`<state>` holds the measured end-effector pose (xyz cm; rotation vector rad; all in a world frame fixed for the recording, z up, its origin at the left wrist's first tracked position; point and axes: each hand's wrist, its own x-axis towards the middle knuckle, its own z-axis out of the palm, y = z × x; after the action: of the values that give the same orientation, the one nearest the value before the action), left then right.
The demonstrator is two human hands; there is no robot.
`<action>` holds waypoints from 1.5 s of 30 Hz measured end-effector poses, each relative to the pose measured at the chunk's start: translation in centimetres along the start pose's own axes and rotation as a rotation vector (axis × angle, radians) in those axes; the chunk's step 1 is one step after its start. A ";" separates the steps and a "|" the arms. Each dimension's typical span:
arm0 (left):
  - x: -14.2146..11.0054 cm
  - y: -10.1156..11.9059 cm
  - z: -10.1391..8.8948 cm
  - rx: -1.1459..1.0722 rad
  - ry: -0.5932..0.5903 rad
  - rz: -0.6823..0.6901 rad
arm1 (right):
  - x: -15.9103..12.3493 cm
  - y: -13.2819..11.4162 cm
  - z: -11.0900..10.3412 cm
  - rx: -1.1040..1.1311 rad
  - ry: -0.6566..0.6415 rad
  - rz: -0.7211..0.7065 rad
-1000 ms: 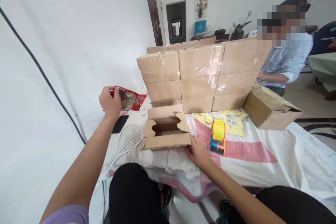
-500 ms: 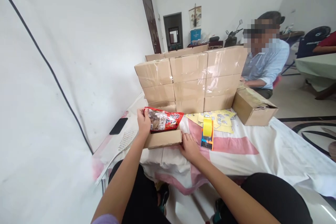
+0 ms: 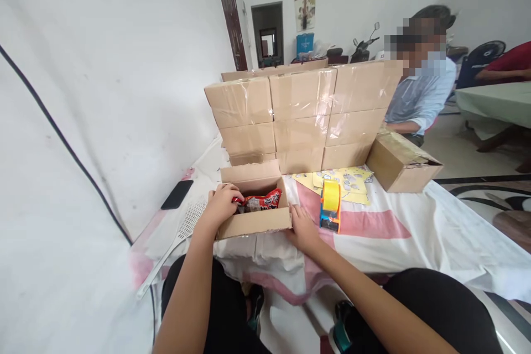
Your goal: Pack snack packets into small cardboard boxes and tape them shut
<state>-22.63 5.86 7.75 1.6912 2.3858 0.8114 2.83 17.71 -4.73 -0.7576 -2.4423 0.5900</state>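
A small open cardboard box (image 3: 255, 222) sits on the cloth-covered table in front of me. Inside it lies a red snack packet (image 3: 261, 202). My left hand (image 3: 220, 207) reaches into the box's left end, fingers curled on the packet. My right hand (image 3: 302, 228) rests against the box's right side near its front corner, fingers closed on the cardboard.
A yellow and orange tape dispenser (image 3: 331, 205) stands right of the box, with yellow sticker sheets (image 3: 352, 180) behind it. Taped cartons (image 3: 302, 116) are stacked at the back, one carton (image 3: 402, 163) lies tilted. A black phone (image 3: 177, 194) and white swatter (image 3: 186, 224) lie left. A person (image 3: 421, 94) sits beyond.
My left hand brought the red packet from the far left over the box, then down into it. My right hand stayed at the box's right side.
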 end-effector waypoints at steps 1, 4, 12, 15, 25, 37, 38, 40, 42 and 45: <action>-0.1 0.1 -0.1 0.016 0.000 0.005 | 0.1 0.1 -0.2 0.087 0.026 -0.018; 0.2 0.5 -0.3 0.032 0.038 0.010 | 0.7 0.0 -1.1 0.308 0.155 -0.081; 1.2 -2.5 -0.3 -0.095 0.154 -0.307 | 2.9 -1.8 -5.3 0.289 0.142 -0.228; 1.2 -3.0 0.1 -0.201 0.078 -0.339 | 3.0 -2.1 -7.0 0.238 0.088 -0.302; 1.8 0.9 3.7 -0.736 0.072 -0.201 | 2.8 -1.6 -9.1 0.606 0.345 0.139; 3.0 1.3 5.8 -0.991 0.164 -0.159 | 1.5 -0.4 -11.6 0.347 0.092 -0.131; 3.0 1.2 5.8 -0.988 0.166 -0.175 | 1.3 -0.1 -12.0 0.370 0.066 -0.131; 3.0 1.2 5.6 -0.978 0.160 -0.202 | 1.0 0.4 -13.2 0.431 -0.041 -0.110; 3.1 1.2 5.4 -0.966 0.147 -0.212 | 0.8 0.7 -14.5 0.497 -0.228 -0.072; 3.2 1.4 5.3 -0.964 0.124 -0.216 | 0.5 0.8 -15.7 0.518 -0.412 -0.057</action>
<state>-20.59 10.96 4.59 0.9813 1.6777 1.6714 11.92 22.52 7.20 -0.3745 -2.4740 1.3996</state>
